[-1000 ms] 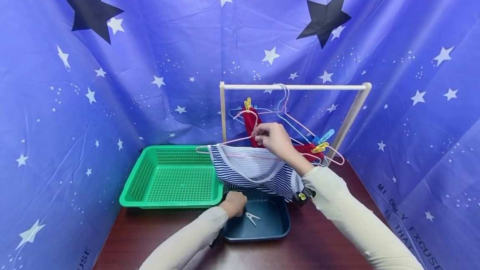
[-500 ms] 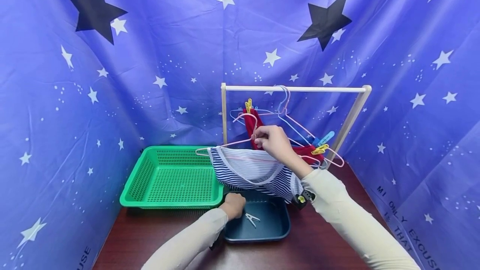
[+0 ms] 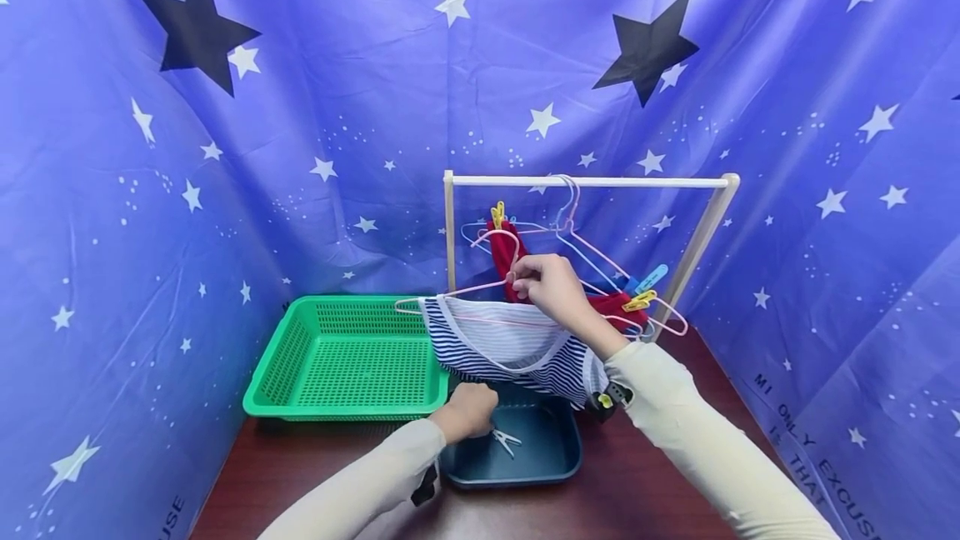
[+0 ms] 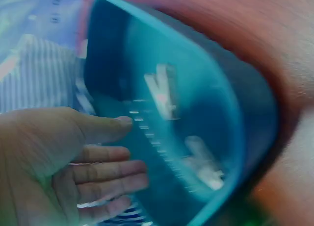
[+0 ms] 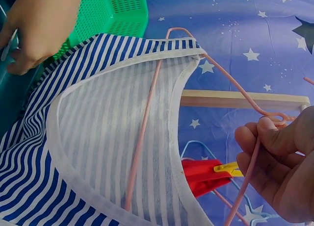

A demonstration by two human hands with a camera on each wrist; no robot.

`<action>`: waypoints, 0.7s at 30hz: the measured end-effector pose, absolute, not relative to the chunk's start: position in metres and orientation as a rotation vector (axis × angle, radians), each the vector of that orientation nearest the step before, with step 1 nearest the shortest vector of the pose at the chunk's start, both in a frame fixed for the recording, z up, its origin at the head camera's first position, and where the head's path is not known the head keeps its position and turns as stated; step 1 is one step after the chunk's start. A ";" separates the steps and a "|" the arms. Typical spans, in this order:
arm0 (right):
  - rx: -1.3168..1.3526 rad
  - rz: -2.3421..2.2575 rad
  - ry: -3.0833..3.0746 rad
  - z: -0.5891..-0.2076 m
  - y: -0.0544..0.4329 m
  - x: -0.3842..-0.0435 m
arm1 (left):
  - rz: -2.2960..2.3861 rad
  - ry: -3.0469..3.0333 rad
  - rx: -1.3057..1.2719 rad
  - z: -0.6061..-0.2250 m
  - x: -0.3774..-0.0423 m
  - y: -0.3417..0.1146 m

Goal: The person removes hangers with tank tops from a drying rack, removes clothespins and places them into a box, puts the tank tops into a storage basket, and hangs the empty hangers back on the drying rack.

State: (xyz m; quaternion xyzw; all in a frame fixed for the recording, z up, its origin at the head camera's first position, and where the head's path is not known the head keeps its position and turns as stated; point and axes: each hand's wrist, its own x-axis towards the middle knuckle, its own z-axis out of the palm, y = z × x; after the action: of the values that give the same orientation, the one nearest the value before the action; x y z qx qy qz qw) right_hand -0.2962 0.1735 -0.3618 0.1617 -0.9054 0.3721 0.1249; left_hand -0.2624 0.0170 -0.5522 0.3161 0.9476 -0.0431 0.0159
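Observation:
My right hand (image 3: 551,286) pinches a pink clothes hanger (image 5: 233,84) at the neck below its hook. From that hanger droops a blue-and-white striped shirt (image 3: 468,348), its wide neckline facing up. Over the dark blue tray (image 3: 517,477) is my left hand (image 4: 83,172), thumb and fingers loosely extended and apart, with nothing between them in the left wrist view. Two white clothespins (image 4: 163,91) lie in the tray; in the head view one clothespin (image 3: 506,442) shows just beside the left hand.
A green plastic basket (image 3: 258,382) stands left of the tray. Behind the shirt is a wooden rack (image 3: 637,182) with blue and pink hangers on its bar. Red cloth (image 3: 618,307) hangs there, held by yellow clips (image 3: 640,300). A starry curtain surrounds the table.
The left hand has shifted slightly at the tray, its wrist turning so that more of the wrist camera shows. The right hand keeps its hold on the hanger, nearly still. The head view tilts up slightly.

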 end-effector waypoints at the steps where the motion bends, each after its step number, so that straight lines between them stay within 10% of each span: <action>1: 0.477 1.089 -2.633 -0.362 0.174 -0.297 | -0.087 2.970 1.033 -0.545 -0.261 0.014; 9: 0.517 1.188 -2.590 -0.363 0.179 -0.300 | 0.627 3.121 1.244 -0.479 -0.262 -0.020; 21: 0.518 1.213 -2.608 -0.365 0.178 -0.300 | 1.868 2.748 0.675 -0.419 -0.306 -0.091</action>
State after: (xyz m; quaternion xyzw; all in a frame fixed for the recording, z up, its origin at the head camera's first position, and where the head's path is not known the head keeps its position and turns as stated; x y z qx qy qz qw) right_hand -0.2996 0.1784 -0.3650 0.1762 -0.8870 0.4126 0.1095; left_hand -0.3062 -0.0908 -0.4193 0.1976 0.8041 0.5468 -0.1242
